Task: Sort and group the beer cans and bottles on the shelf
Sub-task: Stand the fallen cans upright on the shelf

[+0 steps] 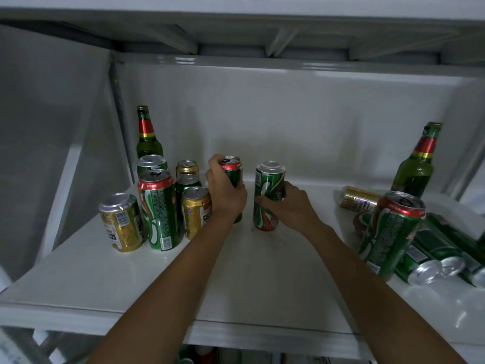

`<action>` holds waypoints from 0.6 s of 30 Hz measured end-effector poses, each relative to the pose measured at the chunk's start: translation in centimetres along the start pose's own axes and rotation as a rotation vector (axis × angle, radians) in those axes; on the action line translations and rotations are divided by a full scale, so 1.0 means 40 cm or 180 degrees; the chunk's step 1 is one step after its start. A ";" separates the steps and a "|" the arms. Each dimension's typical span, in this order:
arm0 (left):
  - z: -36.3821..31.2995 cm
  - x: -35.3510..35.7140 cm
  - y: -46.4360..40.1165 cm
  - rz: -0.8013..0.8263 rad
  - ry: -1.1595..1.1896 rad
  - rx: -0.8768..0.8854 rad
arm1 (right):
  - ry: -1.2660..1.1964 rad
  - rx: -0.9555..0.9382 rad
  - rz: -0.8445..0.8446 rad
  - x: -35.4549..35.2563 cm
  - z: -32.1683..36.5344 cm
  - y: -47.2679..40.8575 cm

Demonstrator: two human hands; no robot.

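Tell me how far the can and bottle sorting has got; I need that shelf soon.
Roughly halfway. Done: a cluster of upright gold and green cans stands at the left by a bottle. In hand: the left hand grips a red-topped green can, the right hand an upside-down green can. Left: the toppled green cans, a lying gold can and a second bottle at right.
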State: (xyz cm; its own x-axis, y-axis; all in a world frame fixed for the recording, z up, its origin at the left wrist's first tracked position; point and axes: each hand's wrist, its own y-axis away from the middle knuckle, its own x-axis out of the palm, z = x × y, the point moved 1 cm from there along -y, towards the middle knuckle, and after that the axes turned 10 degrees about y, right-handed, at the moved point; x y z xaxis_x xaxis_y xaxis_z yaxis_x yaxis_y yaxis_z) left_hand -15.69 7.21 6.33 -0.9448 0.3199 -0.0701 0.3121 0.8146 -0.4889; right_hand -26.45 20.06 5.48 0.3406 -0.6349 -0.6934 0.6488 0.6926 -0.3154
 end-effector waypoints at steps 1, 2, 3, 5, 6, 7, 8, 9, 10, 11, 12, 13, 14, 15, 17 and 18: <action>0.001 -0.002 -0.006 0.0016 0.0006 -0.0026 | -0.0018 0.0010 -0.0022 0.003 -0.001 0.000; -0.001 -0.004 -0.010 0.0043 -0.0024 -0.0034 | -0.0036 0.0021 -0.0053 0.006 -0.003 0.000; -0.004 -0.008 -0.013 0.0081 -0.0072 -0.0024 | -0.0047 0.0030 -0.0089 0.008 -0.006 0.000; -0.009 -0.013 -0.016 0.0159 -0.0140 0.0010 | -0.0076 0.0021 -0.0131 0.012 -0.008 -0.001; -0.010 -0.015 -0.015 0.0179 -0.0179 0.0024 | -0.0093 0.0020 -0.0133 0.015 -0.008 -0.001; -0.011 -0.016 -0.013 0.0185 -0.0231 0.0059 | -0.0108 0.0032 -0.0135 0.016 -0.005 -0.001; -0.010 -0.016 -0.012 0.0180 -0.0279 0.0126 | -0.0122 0.0055 -0.0140 0.018 -0.004 -0.001; -0.009 -0.016 -0.011 0.0186 -0.0319 0.0204 | -0.0134 0.0075 -0.0145 0.019 -0.002 -0.001; -0.009 -0.015 -0.010 0.0200 -0.0354 0.0275 | -0.0155 0.0095 -0.0147 0.020 -0.001 0.001; -0.010 -0.014 -0.011 0.0219 -0.0383 0.0324 | -0.0173 0.0116 -0.0147 0.021 0.001 0.003; -0.012 -0.013 -0.012 0.0245 -0.0404 0.0356 | -0.0182 0.0134 -0.0149 0.022 0.001 0.006; -0.017 -0.013 -0.013 0.0276 -0.0428 0.0370 | -0.0182 0.0145 -0.0151 0.022 0.003 0.009; -0.022 -0.012 -0.013 0.0310 -0.0470 0.0394 | -0.0189 0.0165 -0.0146 0.022 0.002 0.011; -0.030 -0.012 -0.012 0.0354 -0.0521 0.0439 | -0.0205 0.0181 -0.0138 0.022 0.003 0.015; -0.046 -0.011 -0.004 0.0412 -0.0549 0.0609 | -0.0236 0.0221 -0.0075 0.023 0.003 0.023; -0.054 -0.011 0.001 0.0408 -0.0513 0.0720 | -0.0228 0.0255 -0.0032 0.021 0.001 0.029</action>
State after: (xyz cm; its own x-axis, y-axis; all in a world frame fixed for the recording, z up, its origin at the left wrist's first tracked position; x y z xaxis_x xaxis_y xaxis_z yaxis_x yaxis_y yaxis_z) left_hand -15.06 8.14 8.24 -0.9084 0.3176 -0.2720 0.4169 0.6384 -0.6470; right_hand -25.38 20.32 4.53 0.3798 -0.6665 -0.6415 0.7037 0.6583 -0.2673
